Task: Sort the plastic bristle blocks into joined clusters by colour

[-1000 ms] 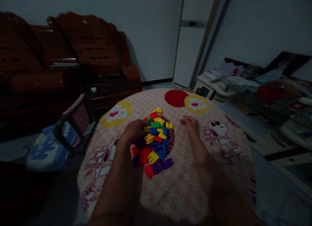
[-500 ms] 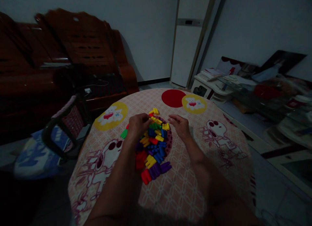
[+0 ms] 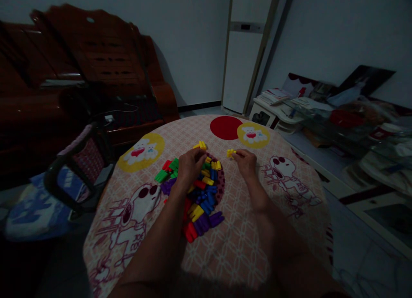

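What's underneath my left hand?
Your left hand is over the block pile: green pieces show to its left, yellow pieces and blue pieces to its right. Whatever lies directly beneath is covered.

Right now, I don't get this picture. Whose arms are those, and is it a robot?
No robot here! Those are a person's own bare arms. The camera is worn on their head, looking forward and down. In front is a table with a patterned tablecloth, and on it lies a pile of colourful pieces. The right hand holds a yellow piece in its fingers. The left hand is at the pile; I can't tell whether it holds anything.
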A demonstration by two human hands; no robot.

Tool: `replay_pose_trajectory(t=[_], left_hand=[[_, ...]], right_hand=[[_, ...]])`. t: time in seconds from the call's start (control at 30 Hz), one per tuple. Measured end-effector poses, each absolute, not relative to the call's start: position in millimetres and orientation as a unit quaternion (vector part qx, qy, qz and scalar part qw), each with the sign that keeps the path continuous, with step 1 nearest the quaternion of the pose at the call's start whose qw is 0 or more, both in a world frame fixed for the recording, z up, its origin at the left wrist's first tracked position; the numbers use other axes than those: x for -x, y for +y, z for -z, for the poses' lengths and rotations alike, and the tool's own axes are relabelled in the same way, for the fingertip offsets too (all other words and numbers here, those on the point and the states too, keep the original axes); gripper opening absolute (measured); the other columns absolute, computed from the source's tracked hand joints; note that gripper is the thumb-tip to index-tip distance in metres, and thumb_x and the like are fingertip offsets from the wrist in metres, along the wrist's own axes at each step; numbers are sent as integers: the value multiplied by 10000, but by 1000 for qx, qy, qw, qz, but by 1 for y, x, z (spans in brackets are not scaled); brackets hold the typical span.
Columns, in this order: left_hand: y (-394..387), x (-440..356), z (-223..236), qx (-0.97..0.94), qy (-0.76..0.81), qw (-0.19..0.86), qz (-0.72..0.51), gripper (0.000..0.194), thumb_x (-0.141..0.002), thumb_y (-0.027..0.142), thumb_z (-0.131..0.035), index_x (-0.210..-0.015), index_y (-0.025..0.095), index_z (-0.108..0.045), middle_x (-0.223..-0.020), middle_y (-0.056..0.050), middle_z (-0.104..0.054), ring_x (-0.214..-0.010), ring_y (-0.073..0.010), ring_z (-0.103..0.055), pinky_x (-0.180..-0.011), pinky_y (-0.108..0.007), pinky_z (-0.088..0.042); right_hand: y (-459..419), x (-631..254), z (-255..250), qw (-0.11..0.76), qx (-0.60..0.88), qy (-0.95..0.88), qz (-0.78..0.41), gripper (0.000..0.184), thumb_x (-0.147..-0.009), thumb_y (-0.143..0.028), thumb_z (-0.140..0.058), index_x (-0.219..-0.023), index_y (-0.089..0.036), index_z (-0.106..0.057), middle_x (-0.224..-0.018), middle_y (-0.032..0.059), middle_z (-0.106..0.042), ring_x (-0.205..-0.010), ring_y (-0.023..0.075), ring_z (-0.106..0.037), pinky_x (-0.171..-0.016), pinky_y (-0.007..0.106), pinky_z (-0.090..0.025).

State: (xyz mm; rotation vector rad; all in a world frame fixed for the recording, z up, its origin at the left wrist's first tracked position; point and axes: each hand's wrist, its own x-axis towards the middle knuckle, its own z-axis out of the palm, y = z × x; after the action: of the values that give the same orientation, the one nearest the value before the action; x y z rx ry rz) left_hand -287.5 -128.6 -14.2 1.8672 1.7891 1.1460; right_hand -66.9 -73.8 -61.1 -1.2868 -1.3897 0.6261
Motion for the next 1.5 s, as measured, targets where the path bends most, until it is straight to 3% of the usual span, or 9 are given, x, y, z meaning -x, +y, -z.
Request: replay_pose_trajectory(t=[0.23,0.43,0.67,0.8,0.9,1.0,1.13,1.37,1.5], left_hand=[[-123,309,16,-620,679,140,-368,285,-860,281,-580,-1045,163,-763,-1017,-92,-793,-884,-219,-719,-852,-328,-546],[-113,304,16,-665,680,122,-285,306,-877,220,-566,-1089,163,-778,-1087,-119,-787,-989,-256,-725,-929,-353,-539],[-106,272,14,-750,625,118,-182,378,-942,201,-537,-1275,152,-710,-1325,-160,-703,-1239,-289,-649,-1069,-380,-479],[-102,244,21,-781,609,75,-117,355,-972,228,-481,-1201,132,-735,-1216,-195,-732,-1174,-315,-674,-1013,-423,-495],[-102,233,32,-782,618,43,-72,297,-933,253,-546,-1087,129,-768,-1127,-212,-746,-1169,-363,-663,-1010,-486,-479],[-104,233,37,-789,605,48,-98,282,-867,245,-637,-1094,144,-770,-1129,-197,-746,-1184,-371,-647,-1061,-509,-444],[-105,238,34,-765,598,119,-206,411,-815,146,-649,-1219,180,-717,-1170,-132,-742,-1122,-289,-680,-1017,-403,-499],[-104,241,26,-708,578,225,-337,518,-772,81,-668,-1286,145,-650,-1029,-85,-769,-953,-221,-718,-912,-343,-558],[-105,242,27,-707,563,244,-353,527,-772,114,-704,-1293,160,-642,-1003,-80,-778,-918,-217,-728,-896,-354,-569]], right_hand=[[-59,36,78,487,647,-566,-155,133,-704,-331,-686,-641,-215,-709,-709,42,-740,-676,196,-630,-705,306,-497],[-59,38,83,474,652,-572,-153,123,-713,-318,-683,-644,-216,-691,-711,41,-727,-685,194,-624,-698,301,-473],[-61,38,77,472,667,-548,-178,114,-702,-317,-717,-675,-207,-702,-737,50,-739,-688,209,-650,-718,319,-488],[-59,37,82,516,646,-526,-201,245,-759,-440,-683,-690,-205,-692,-712,47,-729,-696,211,-653,-690,313,-498],[-56,33,86,550,631,-499,-225,386,-845,-535,-545,-684,-203,-658,-664,42,-693,-672,205,-643,-645,301,-491],[-59,32,83,571,638,-478,-197,421,-879,-541,-469,-681,-207,-631,-652,43,-672,-632,192,-614,-644,301,-489],[-70,40,65,601,597,-515,-132,380,-870,-526,-511,-730,-204,-657,-704,44,-680,-661,182,-600,-698,302,-499],[-88,75,48,507,461,-661,-306,261,-761,-433,-666,-844,-207,-765,-710,12,-705,-648,171,-629,-654,284,-506],[-88,81,49,460,455,-691,-323,154,-705,-355,-702,-753,-218,-754,-676,-5,-707,-630,152,-626,-643,264,-508]])
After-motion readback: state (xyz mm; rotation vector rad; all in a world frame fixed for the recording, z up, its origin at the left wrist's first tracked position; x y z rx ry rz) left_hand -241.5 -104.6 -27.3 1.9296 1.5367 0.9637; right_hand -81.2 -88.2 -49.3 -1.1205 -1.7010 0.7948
